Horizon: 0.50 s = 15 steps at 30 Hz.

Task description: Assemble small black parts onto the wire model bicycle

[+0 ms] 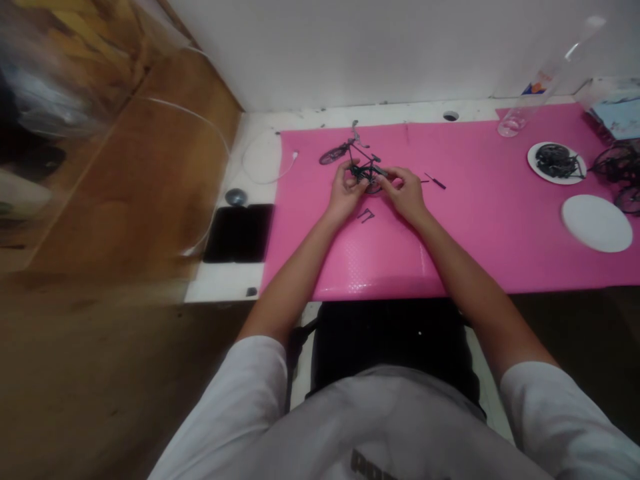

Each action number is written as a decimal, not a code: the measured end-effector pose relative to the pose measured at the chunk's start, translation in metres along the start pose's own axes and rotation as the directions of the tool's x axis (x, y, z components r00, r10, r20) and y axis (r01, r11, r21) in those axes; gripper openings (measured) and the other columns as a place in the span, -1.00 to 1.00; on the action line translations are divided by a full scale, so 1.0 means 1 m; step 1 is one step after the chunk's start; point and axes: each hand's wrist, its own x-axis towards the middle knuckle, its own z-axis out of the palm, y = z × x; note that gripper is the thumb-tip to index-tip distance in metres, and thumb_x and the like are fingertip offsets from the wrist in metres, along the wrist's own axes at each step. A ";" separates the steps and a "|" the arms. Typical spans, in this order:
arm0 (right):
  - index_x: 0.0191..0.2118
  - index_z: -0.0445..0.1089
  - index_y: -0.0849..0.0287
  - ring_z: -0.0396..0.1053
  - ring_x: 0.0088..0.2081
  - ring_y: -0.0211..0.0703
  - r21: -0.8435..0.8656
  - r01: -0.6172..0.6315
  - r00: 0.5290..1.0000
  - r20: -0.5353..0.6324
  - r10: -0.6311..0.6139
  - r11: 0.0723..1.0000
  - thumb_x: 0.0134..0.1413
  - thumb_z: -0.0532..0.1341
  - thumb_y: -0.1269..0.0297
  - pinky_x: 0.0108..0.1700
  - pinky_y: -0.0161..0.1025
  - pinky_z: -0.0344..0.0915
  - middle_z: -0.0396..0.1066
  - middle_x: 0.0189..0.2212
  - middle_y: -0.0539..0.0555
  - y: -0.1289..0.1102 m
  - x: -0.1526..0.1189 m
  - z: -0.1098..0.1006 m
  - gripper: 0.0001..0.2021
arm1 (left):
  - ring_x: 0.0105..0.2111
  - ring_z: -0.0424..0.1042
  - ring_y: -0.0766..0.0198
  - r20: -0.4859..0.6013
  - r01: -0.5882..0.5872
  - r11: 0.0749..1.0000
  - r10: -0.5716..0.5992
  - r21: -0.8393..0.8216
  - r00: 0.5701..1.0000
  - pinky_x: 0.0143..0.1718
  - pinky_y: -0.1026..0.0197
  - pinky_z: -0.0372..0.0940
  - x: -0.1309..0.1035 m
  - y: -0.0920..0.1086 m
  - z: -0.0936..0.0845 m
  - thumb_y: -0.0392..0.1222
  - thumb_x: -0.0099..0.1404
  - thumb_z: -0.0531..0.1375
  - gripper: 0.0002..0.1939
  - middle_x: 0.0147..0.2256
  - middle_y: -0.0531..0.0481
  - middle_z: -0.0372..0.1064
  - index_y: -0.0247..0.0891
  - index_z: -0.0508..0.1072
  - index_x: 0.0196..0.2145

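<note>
As viewed from the head camera, located at upper centre of the frame: one miniature bicycle [364,153], dark, held tilted just above pink mat [480,247], front wheel pointing toward upper left. Note left hand [349,191] at left of bicycle: fingers curled and gripping the dark frame near the rear wheel. Note right hand [404,193] at right of bicycle: thumb and forefinger closed on dark piece [381,171] at the rear end; too small to tell whether attached. Directly below both hands, lying on mat: small dark parts [367,215]. Just right of right hand, also on mat: slim black tool [437,181]. At right of frame: white plate [533,169] bearing heaped dark parts [557,162], with round white dish [597,223] below and further dark bicycle assembly [620,175] at the edge. At upper right: clear bottle [543,87], tilted in view. At left of mat: black flat panel [239,233], near grey round object [236,197] and white cable [270,181].
</note>
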 end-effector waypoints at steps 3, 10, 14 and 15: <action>0.11 0.77 0.05 0.62 0.05 0.16 0.004 -0.011 1.000 0.007 0.011 1.000 0.47 0.42 -0.24 0.25 0.16 0.58 0.75 0.05 0.23 -0.001 0.000 0.001 -0.53 | 0.07 0.80 -0.09 -0.042 0.001 1.000 0.000 0.006 0.999 0.22 -0.19 0.67 0.003 -0.005 -0.002 0.45 0.11 0.69 0.02 -0.01 -0.21 0.74 -0.06 0.48 0.32; 0.12 0.75 0.04 0.57 0.06 0.19 -0.078 0.012 0.999 0.044 -0.009 0.997 0.47 0.40 -0.37 0.33 0.25 0.52 0.73 0.01 0.23 -0.006 0.005 -0.011 -0.44 | -0.02 0.80 0.00 -0.148 -0.024 0.999 0.029 0.031 0.989 0.11 -0.05 0.70 0.009 -0.011 -0.005 0.51 0.05 0.68 -0.05 -0.04 -0.20 0.75 -0.14 0.56 0.14; -0.05 0.76 0.05 0.52 0.06 0.22 -0.178 0.076 0.983 0.181 -0.044 0.981 0.51 0.43 -0.21 0.42 0.35 0.42 0.68 -0.10 0.23 -0.007 0.013 -0.030 -0.59 | -0.14 0.78 0.11 -0.259 -0.020 0.997 0.040 0.079 0.965 -0.04 0.09 0.67 0.009 -0.006 -0.006 0.48 0.09 0.68 -0.12 -0.15 -0.08 0.73 -0.15 0.57 0.09; -0.11 0.76 0.06 0.51 0.08 0.25 -0.191 0.094 0.974 0.219 -0.050 0.977 0.50 0.46 -0.16 0.41 0.37 0.43 0.66 -0.11 0.25 -0.006 0.014 -0.034 -0.63 | -0.17 0.77 0.13 -0.281 -0.011 0.996 0.037 0.093 0.959 -0.08 0.12 0.66 0.009 -0.004 -0.006 0.47 0.09 0.68 -0.13 -0.19 -0.05 0.71 -0.15 0.57 0.09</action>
